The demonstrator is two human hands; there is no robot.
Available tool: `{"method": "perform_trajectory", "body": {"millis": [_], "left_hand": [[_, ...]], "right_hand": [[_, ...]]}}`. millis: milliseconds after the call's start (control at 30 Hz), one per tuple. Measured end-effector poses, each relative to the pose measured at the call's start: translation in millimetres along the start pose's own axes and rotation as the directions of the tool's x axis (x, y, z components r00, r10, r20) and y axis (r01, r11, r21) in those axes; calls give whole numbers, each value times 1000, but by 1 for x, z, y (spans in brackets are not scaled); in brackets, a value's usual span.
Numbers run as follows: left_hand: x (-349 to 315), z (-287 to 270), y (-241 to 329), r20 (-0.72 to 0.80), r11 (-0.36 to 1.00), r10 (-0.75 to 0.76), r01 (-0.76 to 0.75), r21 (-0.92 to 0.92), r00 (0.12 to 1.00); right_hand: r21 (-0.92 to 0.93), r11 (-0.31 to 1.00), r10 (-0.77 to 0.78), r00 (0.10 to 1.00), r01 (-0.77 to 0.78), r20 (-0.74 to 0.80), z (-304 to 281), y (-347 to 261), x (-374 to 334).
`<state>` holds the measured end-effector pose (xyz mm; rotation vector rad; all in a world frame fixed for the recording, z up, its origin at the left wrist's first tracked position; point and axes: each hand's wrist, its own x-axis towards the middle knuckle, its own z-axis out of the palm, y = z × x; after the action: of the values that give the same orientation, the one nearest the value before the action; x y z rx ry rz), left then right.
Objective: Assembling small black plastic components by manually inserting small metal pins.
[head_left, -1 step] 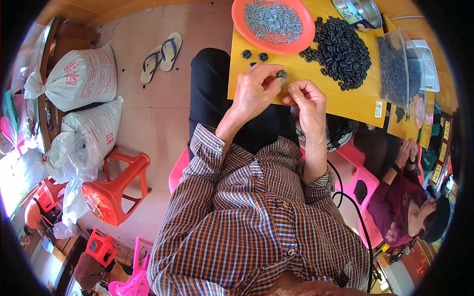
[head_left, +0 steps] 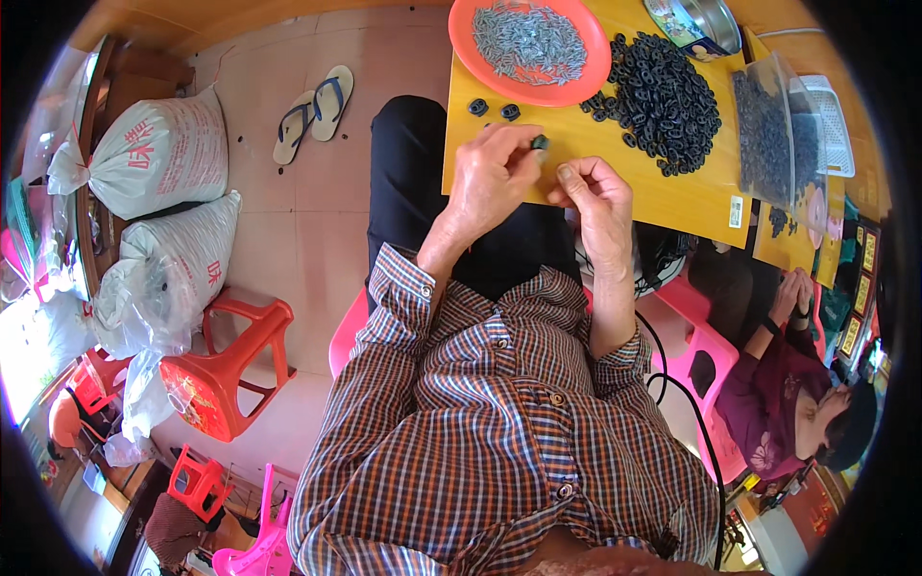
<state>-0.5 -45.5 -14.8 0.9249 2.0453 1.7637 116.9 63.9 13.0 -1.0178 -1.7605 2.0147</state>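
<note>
My left hand (head_left: 488, 180) pinches a small dark plastic piece (head_left: 540, 142) between thumb and fingers, above the near edge of the yellow table. Just to its right, my right hand (head_left: 601, 197) has its thumb pressed to the index finger; whatever it may hold is too small to make out. Beyond the left hand lie a few separate black pieces (head_left: 510, 111). A red plate (head_left: 597, 77) of many thin silver metal bits stands past them. To its right is a big heap of black oval pieces (head_left: 667, 101) with holes.
A round tin (head_left: 715, 29) and a clear plastic box (head_left: 768, 144) of dark pieces stand toward the right of the table (head_left: 672, 206). Tied white sacks (head_left: 178, 154), a red stool (head_left: 230, 365) and flip-flops (head_left: 312, 115) are at left. Another person (head_left: 788, 384) sits at right.
My left hand has shifted slightly left with the dark piece, widening the gap to my right hand. The right hand has barely moved.
</note>
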Motion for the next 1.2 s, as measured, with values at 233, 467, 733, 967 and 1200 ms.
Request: {"method": "perform_trajectory", "body": {"millis": [233, 467, 733, 967, 1200], "left_hand": [[3, -9, -11, -131, 927, 193, -137, 348, 972], [2, -7, -10, -90, 831, 234, -151, 535, 968], [2, -6, -12, -106, 843, 215, -129, 523, 971], [0, -6, -15, -123, 849, 233, -140, 509, 965], [-1, -4, -16, -155, 865, 249, -148, 479, 956]], "right_hand": [[-200, 963, -195, 979, 179, -62, 1, 6, -3], [-510, 792, -480, 858, 336, -180, -17, 15, 12], [-753, 569, -653, 738, 330, -171, -14, 9, 33], [-937, 220, -785, 620, 272, -5, -6, -1, 60], [-933, 135, -747, 653, 334, 126, -13, 2, 49]]}}
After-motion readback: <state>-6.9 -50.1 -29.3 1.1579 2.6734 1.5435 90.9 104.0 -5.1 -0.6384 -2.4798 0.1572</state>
